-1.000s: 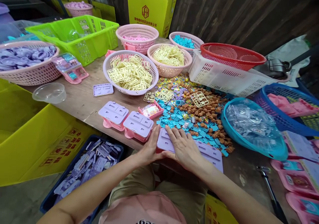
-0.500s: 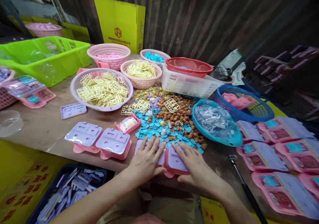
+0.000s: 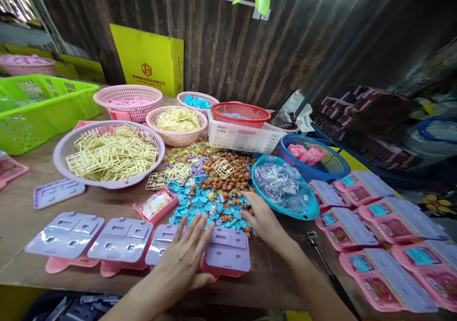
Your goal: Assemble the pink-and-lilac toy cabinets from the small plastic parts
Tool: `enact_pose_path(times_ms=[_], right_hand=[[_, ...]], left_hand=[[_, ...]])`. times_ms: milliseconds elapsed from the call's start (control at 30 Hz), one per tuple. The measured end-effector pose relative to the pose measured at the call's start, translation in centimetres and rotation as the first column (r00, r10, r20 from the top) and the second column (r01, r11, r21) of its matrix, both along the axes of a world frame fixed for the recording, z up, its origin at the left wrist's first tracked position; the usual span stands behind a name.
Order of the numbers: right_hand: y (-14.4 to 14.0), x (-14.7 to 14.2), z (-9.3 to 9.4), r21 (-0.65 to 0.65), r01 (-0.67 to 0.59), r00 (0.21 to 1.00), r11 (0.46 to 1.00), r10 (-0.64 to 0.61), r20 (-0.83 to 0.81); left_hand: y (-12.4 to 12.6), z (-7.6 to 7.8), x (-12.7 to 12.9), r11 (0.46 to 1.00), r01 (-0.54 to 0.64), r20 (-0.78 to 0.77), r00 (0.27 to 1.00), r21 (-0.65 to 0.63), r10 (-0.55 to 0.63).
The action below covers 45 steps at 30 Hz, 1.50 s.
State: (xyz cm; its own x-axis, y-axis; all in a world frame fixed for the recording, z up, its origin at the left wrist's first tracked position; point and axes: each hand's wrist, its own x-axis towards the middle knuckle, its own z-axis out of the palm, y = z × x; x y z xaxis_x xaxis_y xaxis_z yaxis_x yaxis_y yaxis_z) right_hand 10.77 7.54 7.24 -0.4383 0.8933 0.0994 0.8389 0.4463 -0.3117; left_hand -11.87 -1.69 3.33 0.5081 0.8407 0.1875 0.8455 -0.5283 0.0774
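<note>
My left hand [image 3: 185,252] lies flat with fingers spread over a lilac-and-pink plastic case [image 3: 160,240], hiding much of it. Beside it, to the right, is another lilac-topped case [image 3: 228,252]; two more, a left one [image 3: 67,235] and a middle one [image 3: 120,240], complete the row. My right hand [image 3: 266,218] is raised off the cases, its fingers apart and holding nothing. Its fingertips are over the edge of the loose pile of blue pieces [image 3: 193,202] and brown bear-like pieces [image 3: 228,168], near the turquoise basket of clear plastic parts [image 3: 309,209].
A pink tray with a wrapped packet [image 3: 157,204] lies behind the row. Baskets of cream frames [image 3: 59,156] stand further back. To the right are a black-handled tool [image 3: 332,273] and several pink-and-lilac cases [image 3: 389,278]. A green crate [image 3: 53,116] stands at the left.
My right hand has lifted off the right-hand case and moved toward the loose pieces. My left hand stays on the cases. The camera view has turned right and tilted up, showing a green fan.
</note>
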Motion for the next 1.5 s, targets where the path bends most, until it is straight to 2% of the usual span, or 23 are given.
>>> enact_pose_path(times_ms=[67,133,300,400,533,667,800,867,900,933,1000,1067,1100,1167,1233,1300,1433,1467,1500], right_hand=[[2.5,0.0,-0.1,0.084,0.167,0.972,0.982,-0.178,0.155],[4.5,-0.8,-0.6,0.113,0.275,0.911,0.955,-0.296,0.286],[7.2,-3.2,-2.6,0.123,0.39,0.846,0.912,-0.408,0.343],[7.8,-3.4,-3.3,0.136,0.409,0.843,0.903,-0.43,0.323],[7.6,-2.5,-3.6,0.146,0.392,0.874,0.908,-0.417,0.251],[6.9,-1.6,-3.5,0.164,0.356,0.918,0.92,-0.378,0.124],[5.0,-0.9,-2.7,0.175,0.295,0.955,0.939,-0.295,-0.028],[3.5,-0.8,-1.9,0.175,0.21,0.966,0.962,-0.177,-0.187],[2.6,-0.8,-1.6,0.179,0.16,0.955,0.971,-0.106,-0.278],[1.8,-1.0,-1.3,0.186,0.11,0.933,0.976,-0.037,-0.359],[0.4,-1.4,-0.8,0.196,0.028,0.893,0.98,0.064,-0.446],[-0.5,-1.9,-0.5,0.202,-0.034,0.873,0.979,0.127,-0.471],[-0.8,-2.1,-0.4,0.199,-0.06,0.866,0.978,0.15,-0.477],[-1.2,-2.2,-0.2,0.155,-0.094,0.851,0.983,0.16,-0.5],[-1.5,-2.1,0.0,0.042,-0.124,0.822,0.991,0.126,-0.555],[-1.6,-1.9,0.1,-0.112,-0.156,0.749,0.981,0.044,-0.661],[-1.2,-1.6,-0.7,-0.36,-0.152,0.52,0.921,-0.235,-0.821],[-0.9,-1.6,-1.1,-0.385,-0.142,0.501,0.912,-0.269,-0.822],[-0.5,-1.5,-1.4,-0.392,-0.131,0.516,0.91,-0.275,-0.811]], left_hand=[[0.3,0.3,1.6,0.994,0.037,-0.016,0.999,-0.106,-0.039],[0.6,0.2,2.8,0.982,0.042,-0.033,0.998,-0.184,-0.049],[0.5,-1.1,3.5,0.984,0.012,-0.021,1.0,-0.179,-0.016],[0.4,-1.6,3.5,0.986,-0.013,-0.023,1.0,-0.165,0.009],[0.5,-1.3,4.0,0.984,-0.026,-0.027,0.999,-0.175,0.022],[0.7,-0.1,4.1,0.979,-0.029,0.027,0.999,-0.2,0.035],[1.7,1.8,3.4,0.968,-0.026,0.239,0.967,-0.249,0.087],[2.8,3.0,3.0,0.938,0.001,0.423,0.893,-0.348,0.156],[3.4,3.6,2.9,0.906,0.038,0.523,0.827,-0.42,0.207],[4.1,4.1,2.8,0.861,0.101,0.614,0.743,-0.498,0.268],[5.4,4.9,3.1,0.737,0.273,0.731,0.544,-0.619,0.412],[6.6,5.1,3.7,0.622,0.446,0.765,0.381,-0.644,0.519],[7.1,5.1,4.1,0.59,0.507,0.773,0.328,-0.629,0.543],[7.9,4.6,4.7,0.582,0.551,0.789,0.279,-0.598,0.547],[8.5,4.1,5.0,0.61,0.526,0.798,0.285,-0.593,0.53],[8.9,3.8,5.3,0.638,0.474,0.794,0.327,-0.607,0.513],[9.5,3.8,6.0,0.733,0.299,0.756,0.497,-0.61,0.426],[9.7,3.8,6.3,0.76,0.257,0.739,0.546,-0.597,0.395],[10.0,3.8,6.6,0.787,0.223,0.72,0.593,-0.576,0.36]])
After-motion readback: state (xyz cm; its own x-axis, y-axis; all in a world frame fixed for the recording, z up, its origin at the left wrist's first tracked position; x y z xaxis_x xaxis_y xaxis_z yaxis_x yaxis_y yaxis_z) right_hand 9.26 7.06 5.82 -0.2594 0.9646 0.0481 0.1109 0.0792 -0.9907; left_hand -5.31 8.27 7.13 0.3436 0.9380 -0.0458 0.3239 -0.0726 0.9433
